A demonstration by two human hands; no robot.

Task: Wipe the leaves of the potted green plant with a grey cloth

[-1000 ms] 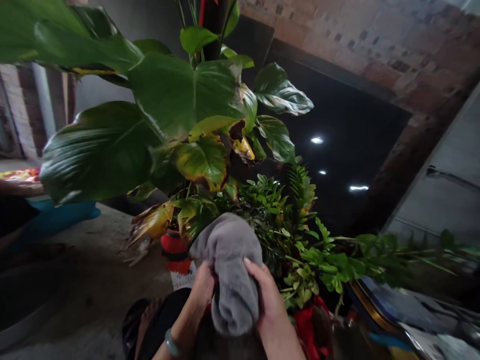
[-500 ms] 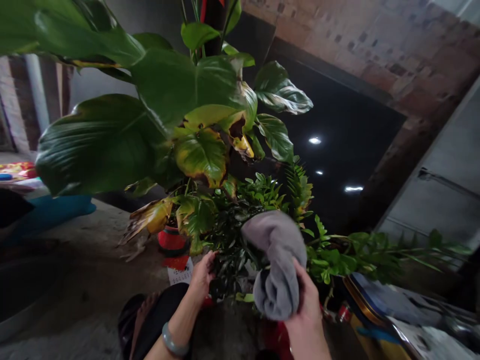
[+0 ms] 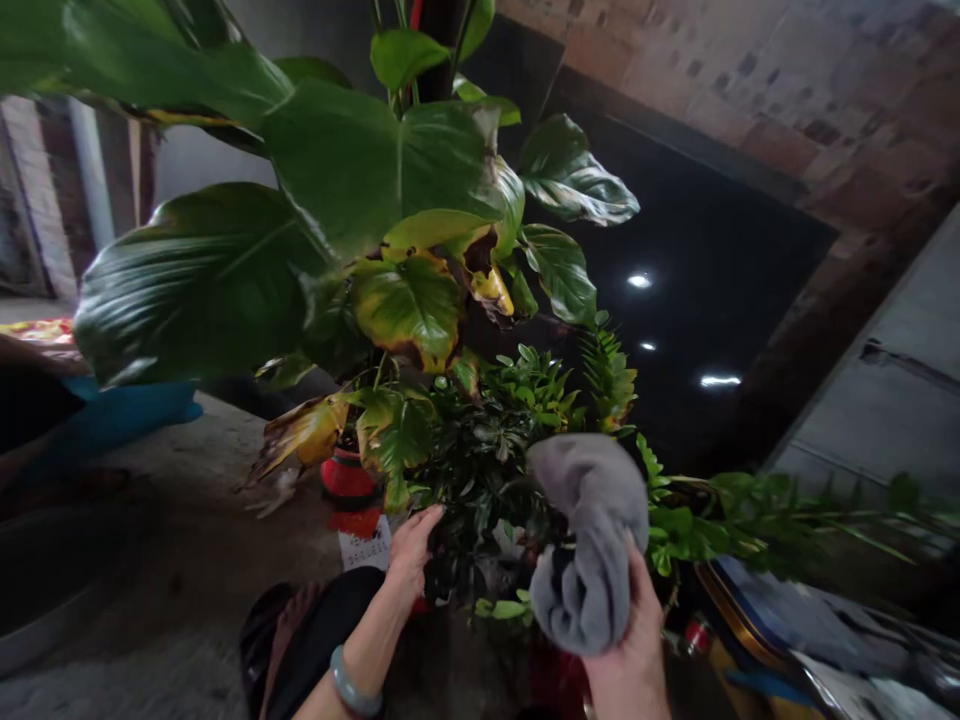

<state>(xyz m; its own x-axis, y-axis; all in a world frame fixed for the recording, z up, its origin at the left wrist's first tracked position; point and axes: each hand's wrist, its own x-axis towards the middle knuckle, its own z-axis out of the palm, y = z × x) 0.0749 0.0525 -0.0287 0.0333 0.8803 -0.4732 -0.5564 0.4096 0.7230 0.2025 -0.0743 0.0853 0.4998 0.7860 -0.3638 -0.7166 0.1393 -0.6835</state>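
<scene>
A: Where's the gray cloth (image 3: 596, 530) now?

B: Right of the lower middle of the frame, bunched up, its top bent over toward the left. A second ago it was nearer the centre, with both hands on it.

A: And who has it?

B: Only the right hand (image 3: 634, 625), at the lower right of centre. Its fingers are clamped on the cloth's right side, the same one-handed hold as half a second ago, though cloth and hand sit a little farther right in the frame.

A: What about the left hand (image 3: 412, 550)?

B: Away from the cloth, just left of the lower middle. Its fingers are stretched out, tips at the left edge of the dark foliage (image 3: 480, 480); I can't tell whether they touch a leaf. It has barely shifted over the last half second.

A: Anything beside it?

B: A red pot (image 3: 349, 475) up to its left, and a sheet of printed paper (image 3: 366, 545) close by its wrist. A pale bracelet (image 3: 352, 685) circles that forearm at the bottom edge.

A: And above?

B: The broad-leaved plant (image 3: 375, 170) fills the upper left, some lower leaves yellowed and browned.
</scene>
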